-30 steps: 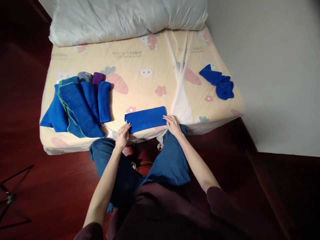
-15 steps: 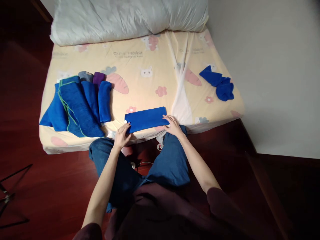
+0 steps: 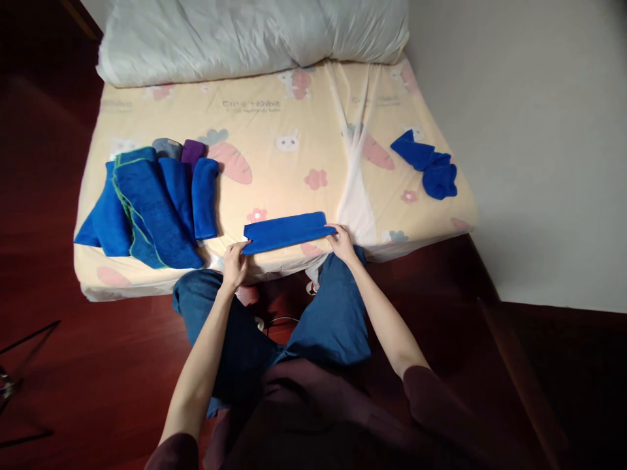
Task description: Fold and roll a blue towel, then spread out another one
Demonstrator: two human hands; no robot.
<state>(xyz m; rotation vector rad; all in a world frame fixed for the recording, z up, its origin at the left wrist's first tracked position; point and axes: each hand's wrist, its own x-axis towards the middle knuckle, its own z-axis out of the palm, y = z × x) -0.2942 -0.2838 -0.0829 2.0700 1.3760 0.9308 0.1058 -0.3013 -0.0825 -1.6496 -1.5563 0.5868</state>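
A blue cloth [image 3: 284, 225], folded into a long strip, lies at the near edge of the bed. My left hand [image 3: 236, 262] pinches its near left corner, and my right hand [image 3: 341, 243] pinches the near right corner. Between the hands the near edge is lifted and partly folded back over the strip. To the left is a pile of blue cloths, including a green-edged blue cloth [image 3: 151, 209] and a rolled blue cloth [image 3: 204, 199]. A crumpled blue cloth [image 3: 438, 173] rests at the right.
The bed [image 3: 294, 170] has a yellow sheet printed with rabbits and carrots. A pale quilt [image 3: 245, 39] is bundled at its far end. Grey [image 3: 168, 149] and purple [image 3: 193, 151] cloths lie behind the pile. A pale wall [image 3: 539, 150] stands on the right.
Both hands have gone from resting on the strip's ends to pinching its near corners. The near edge has been raised and turned away from me, so the strip looks narrower.
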